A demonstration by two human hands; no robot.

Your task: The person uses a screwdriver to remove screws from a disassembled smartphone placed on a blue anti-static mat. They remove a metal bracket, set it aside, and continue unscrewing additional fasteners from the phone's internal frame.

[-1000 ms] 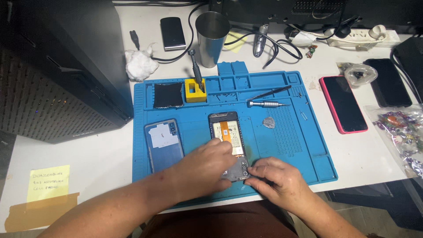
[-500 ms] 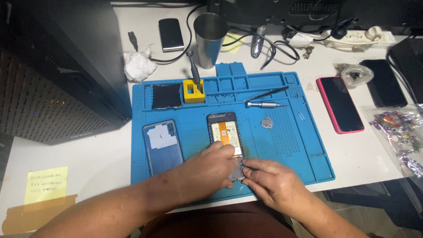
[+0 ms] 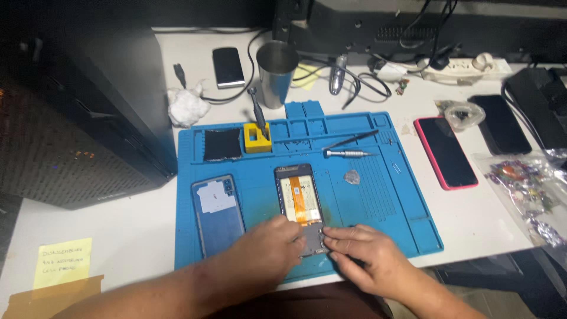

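A white counter point(image 3: 136, 230) fills the view under bright overhead light. A dark computer tower point(image 3: 71, 118) stands at the left, a black monitor base point(image 3: 413, 29) along the back edge, with cables and a white power strip point(image 3: 466, 66) beside it.

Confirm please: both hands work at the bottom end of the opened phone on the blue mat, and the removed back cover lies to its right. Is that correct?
Not quite. In the head view the back cover lies left of the opened phone, not right. The left hand and right hand do work at its bottom end on the blue mat.
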